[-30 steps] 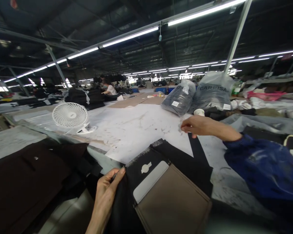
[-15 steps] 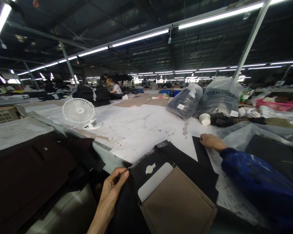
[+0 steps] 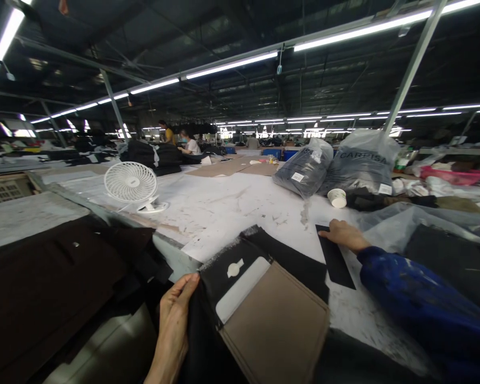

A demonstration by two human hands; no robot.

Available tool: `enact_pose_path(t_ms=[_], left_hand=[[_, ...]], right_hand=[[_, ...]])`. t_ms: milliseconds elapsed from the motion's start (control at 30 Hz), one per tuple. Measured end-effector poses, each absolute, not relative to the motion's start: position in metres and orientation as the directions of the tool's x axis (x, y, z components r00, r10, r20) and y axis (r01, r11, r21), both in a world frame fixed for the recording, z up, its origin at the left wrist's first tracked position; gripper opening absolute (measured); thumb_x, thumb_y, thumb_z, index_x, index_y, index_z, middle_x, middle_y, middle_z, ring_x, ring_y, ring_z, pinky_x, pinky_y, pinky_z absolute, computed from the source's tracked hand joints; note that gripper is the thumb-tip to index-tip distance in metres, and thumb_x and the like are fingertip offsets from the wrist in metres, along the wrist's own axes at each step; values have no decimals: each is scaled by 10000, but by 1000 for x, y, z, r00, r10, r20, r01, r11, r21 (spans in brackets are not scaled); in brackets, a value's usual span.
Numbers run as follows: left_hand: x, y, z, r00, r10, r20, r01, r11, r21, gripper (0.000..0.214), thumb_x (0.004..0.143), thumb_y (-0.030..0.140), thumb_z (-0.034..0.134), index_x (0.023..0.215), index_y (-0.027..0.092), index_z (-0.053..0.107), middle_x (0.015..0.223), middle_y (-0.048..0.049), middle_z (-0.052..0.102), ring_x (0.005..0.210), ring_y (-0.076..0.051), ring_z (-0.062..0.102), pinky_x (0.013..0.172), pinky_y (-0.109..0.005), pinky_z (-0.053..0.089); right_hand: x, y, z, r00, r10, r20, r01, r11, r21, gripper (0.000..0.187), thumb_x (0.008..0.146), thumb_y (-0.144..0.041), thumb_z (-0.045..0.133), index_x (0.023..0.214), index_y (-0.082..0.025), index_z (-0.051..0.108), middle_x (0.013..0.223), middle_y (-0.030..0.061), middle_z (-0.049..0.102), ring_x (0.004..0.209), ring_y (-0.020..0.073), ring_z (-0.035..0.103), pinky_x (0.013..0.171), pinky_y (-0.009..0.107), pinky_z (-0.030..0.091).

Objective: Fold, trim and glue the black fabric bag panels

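Observation:
My left hand (image 3: 174,314) pinches the upper left corner of a black fabric panel (image 3: 222,269) between thumb and fingers. Sewn onto that panel is a brown pocket piece (image 3: 280,314) with a pale grey strip (image 3: 242,290) along its upper edge. A whitish round patch with tabs (image 3: 235,268) shows above the strip. My right hand (image 3: 344,234), in a blue sleeve, is closed at the top end of a narrow black strip (image 3: 338,264) that lies on the white tabletop (image 3: 232,197). The fingertips there are partly hidden.
A white fan (image 3: 131,184) stands at the table's left edge. Bagged dark goods (image 3: 304,165) and a paper cup (image 3: 337,198) are at the back right. Clear plastic (image 3: 388,221) lies near my right forearm. Dark brown pieces (image 3: 52,288) are stacked at left. People sit or stand far back.
My left hand has drawn the black panel left and slightly down, away from the black strip. The strip now lies apart from the panel, with my right hand still at its top end.

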State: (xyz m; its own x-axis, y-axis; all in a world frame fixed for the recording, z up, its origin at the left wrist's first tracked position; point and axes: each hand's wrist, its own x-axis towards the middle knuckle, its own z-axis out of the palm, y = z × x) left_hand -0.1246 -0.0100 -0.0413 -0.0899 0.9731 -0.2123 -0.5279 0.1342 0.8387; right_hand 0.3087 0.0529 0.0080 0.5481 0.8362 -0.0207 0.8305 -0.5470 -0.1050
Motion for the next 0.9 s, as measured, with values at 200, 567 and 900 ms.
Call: enact_pose_path(t_ms=[200, 567, 900], left_hand=[[-107, -6, -44, -10, 983, -186, -594, 143, 792, 378, 547, 368, 848, 793, 131, 686, 686, -24, 701, 633, -181, 662, 616, -264, 523], [-114, -14, -61, -2, 982, -190, -586, 153, 796, 368, 560, 361, 850, 784, 148, 649, 668, 9, 658, 616, -146, 634, 592, -229, 490], [-108, -21, -61, -39, 974, -224, -632, 150, 760, 344, 564, 332, 853, 776, 142, 659, 686, 13, 663, 606, -113, 614, 576, -196, 478]], right_hand=[[326, 62, -2, 425, 905, -14, 892, -422, -161, 349, 846, -349, 586, 1107, -122, 638, 1134, 129, 650, 1049, 245, 605, 865, 342, 470], [310, 63, -5, 446, 891, 83, 873, -413, -260, 548, 747, -336, 647, 1273, -200, 571, 1056, 123, 692, 975, 299, 636, 815, 375, 464], [272, 48, 19, 404, 908, 114, 793, -285, -539, 385, 840, -365, 503, 1108, -130, 648, 880, 89, 696, 774, 203, 632, 682, 296, 489]])
